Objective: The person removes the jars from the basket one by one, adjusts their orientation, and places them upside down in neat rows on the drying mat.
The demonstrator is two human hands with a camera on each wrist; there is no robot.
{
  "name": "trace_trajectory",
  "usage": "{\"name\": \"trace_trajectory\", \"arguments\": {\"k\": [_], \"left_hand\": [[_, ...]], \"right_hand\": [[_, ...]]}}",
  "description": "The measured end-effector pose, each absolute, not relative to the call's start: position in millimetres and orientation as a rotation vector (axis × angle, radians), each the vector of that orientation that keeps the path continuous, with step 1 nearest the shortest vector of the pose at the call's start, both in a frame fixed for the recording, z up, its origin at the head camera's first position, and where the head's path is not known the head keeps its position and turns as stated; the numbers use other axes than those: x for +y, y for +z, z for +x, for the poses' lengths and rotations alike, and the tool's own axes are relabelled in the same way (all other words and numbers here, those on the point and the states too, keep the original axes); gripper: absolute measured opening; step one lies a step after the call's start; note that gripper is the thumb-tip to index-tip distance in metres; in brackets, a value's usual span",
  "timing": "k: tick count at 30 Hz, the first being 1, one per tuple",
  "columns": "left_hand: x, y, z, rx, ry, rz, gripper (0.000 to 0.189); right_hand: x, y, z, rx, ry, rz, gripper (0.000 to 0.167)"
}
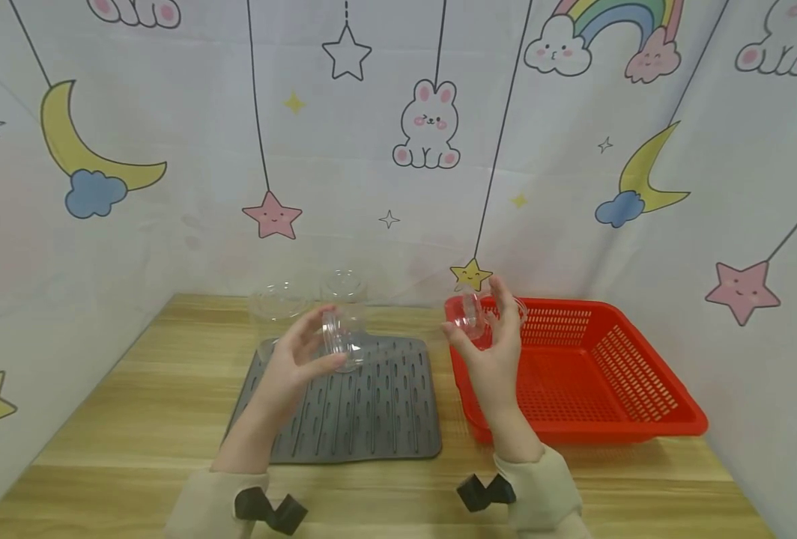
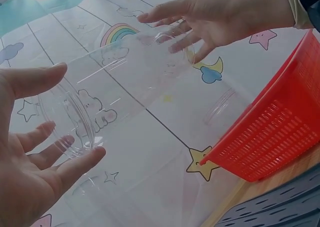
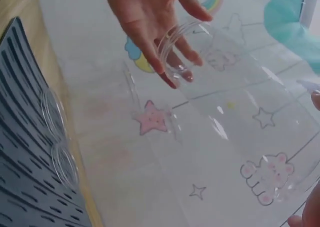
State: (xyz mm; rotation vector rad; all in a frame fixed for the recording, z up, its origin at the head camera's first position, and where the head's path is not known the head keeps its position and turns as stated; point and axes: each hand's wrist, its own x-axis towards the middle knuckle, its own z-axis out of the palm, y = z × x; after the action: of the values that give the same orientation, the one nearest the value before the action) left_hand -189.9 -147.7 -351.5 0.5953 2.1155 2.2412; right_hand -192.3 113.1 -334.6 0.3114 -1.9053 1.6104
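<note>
A clear, see-through cylindrical jar lies sideways in the air between both hands. My left hand grips its ridged, rimmed end, thumb and fingers spread round the edge. At the other end, the right hand holds the jar's smooth end with thumb and fingertips. The left wrist view shows the jar slanting up from the left hand to the right hand. Nothing shows inside it. In the right wrist view, only fingertips of the right hand appear at the edge.
Two more clear jars stand toward the back left, one beside the other. Below the hands lies a grey ridged drying mat. A red plastic basket stands at the right on the wooden table, a clear round rim at its back left.
</note>
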Motion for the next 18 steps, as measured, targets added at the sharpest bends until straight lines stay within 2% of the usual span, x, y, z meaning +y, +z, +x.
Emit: {"name": "trace_trajectory", "arguments": {"k": [8, 18], "left_hand": [[-146, -351, -188, 2.084, 2.299, 0.63, 0.068], [-141, -353, -188, 2.056, 2.33, 0.689, 0.065]], "right_hand": [[113, -343, -193, -1.668, 2.215, 0.298, 0.085], [101, -348, -192, -1.366, 2.621, 0.456, 0.082]]}}
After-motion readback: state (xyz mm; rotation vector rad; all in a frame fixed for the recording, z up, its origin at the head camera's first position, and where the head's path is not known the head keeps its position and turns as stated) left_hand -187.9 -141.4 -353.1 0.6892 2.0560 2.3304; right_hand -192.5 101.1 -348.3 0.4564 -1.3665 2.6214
